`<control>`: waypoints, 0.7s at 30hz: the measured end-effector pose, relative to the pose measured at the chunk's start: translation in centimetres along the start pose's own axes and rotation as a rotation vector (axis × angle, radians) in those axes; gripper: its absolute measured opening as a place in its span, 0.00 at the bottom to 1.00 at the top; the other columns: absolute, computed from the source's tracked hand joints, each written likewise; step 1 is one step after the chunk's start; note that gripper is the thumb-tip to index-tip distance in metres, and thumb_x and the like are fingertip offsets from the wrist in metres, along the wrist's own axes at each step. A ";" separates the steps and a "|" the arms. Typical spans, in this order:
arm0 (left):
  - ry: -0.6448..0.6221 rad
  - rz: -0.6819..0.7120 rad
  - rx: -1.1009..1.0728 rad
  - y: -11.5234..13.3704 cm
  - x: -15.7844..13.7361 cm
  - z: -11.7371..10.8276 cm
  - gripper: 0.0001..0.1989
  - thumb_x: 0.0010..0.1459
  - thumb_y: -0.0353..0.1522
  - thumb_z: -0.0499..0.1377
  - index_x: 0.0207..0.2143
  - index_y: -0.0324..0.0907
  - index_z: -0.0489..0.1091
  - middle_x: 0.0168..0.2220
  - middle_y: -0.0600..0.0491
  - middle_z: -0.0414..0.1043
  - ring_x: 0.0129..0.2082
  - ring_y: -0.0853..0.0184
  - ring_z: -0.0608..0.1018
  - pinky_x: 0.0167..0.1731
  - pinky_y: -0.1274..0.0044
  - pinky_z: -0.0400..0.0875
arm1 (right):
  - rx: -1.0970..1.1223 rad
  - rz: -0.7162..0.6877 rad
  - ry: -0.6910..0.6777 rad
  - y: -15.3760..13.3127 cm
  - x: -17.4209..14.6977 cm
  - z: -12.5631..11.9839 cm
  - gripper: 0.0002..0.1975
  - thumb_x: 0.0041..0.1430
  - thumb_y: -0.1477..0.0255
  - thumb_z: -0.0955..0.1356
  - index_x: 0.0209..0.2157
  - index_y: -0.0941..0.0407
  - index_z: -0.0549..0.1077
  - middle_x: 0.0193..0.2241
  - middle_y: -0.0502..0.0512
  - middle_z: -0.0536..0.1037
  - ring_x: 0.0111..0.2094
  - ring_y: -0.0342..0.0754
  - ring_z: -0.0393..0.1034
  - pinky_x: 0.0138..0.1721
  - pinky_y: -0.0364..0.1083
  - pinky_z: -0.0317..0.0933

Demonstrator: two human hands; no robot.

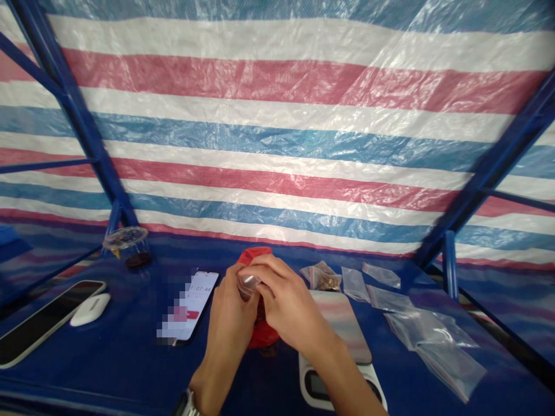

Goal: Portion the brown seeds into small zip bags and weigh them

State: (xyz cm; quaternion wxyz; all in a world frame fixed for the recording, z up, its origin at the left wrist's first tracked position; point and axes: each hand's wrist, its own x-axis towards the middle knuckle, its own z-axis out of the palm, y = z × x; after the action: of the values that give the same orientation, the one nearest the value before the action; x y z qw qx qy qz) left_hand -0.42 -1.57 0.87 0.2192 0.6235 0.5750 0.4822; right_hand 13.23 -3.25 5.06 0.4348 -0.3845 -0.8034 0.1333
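Both hands meet over a red bag on the blue table; something dark shows inside it, mostly hidden by my fingers. My left hand is closed on one side of a small clear plastic bag. On its other side, the fingers of my right hand pinch the same bag near its top. Its contents cannot be made out. Beneath my right forearm is a kitchen scale with a metal plate, its display partly covered.
Behind the scale lies a clear zip bag with brown pieces. Several flat zip bags spread to the right. Leftward are a lit phone, a dark phone, a white earbud case and a plastic cup. Striped sheeting hangs behind.
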 end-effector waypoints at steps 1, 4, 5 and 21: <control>0.012 0.007 0.027 0.0 0.0 0.0 0.17 0.59 0.35 0.60 0.51 0.44 0.69 0.45 0.44 0.81 0.43 0.50 0.83 0.41 0.64 0.73 | -0.038 -0.005 -0.011 0.0 0.0 0.2 0.24 0.66 0.86 0.61 0.53 0.49 0.77 0.53 0.54 0.77 0.55 0.49 0.72 0.59 0.49 0.66; 0.034 0.016 0.072 0.0 0.0 -0.2 0.19 0.59 0.36 0.60 0.53 0.43 0.68 0.47 0.42 0.80 0.46 0.48 0.82 0.43 0.63 0.73 | -0.066 -0.005 -0.014 0.1 -0.1 0.2 0.23 0.67 0.85 0.61 0.54 0.50 0.76 0.55 0.56 0.75 0.56 0.50 0.71 0.60 0.50 0.65; 0.041 0.006 0.082 0.0 0.0 -0.2 0.18 0.60 0.37 0.59 0.53 0.43 0.68 0.45 0.43 0.80 0.44 0.48 0.82 0.42 0.63 0.73 | -0.048 0.009 0.013 0.2 -0.2 -0.1 0.23 0.67 0.84 0.61 0.55 0.50 0.75 0.55 0.56 0.74 0.57 0.50 0.70 0.60 0.50 0.65; -0.027 -0.144 0.602 -0.9 0.7 -1.8 0.19 0.70 0.36 0.51 0.60 0.42 0.64 0.53 0.40 0.78 0.46 0.48 0.83 0.37 0.68 0.70 | -0.184 0.184 -0.517 0.2 -3.1 -1.8 0.20 0.50 0.85 0.69 0.44 0.53 0.76 0.45 0.52 0.78 0.46 0.51 0.74 0.50 0.48 0.59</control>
State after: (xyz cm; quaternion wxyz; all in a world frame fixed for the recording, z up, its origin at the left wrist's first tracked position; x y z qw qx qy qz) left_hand -2.48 -1.15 1.13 0.0660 0.6243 0.7318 0.2652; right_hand 15.75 -5.62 4.14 0.1648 -0.4469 -0.8580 0.1924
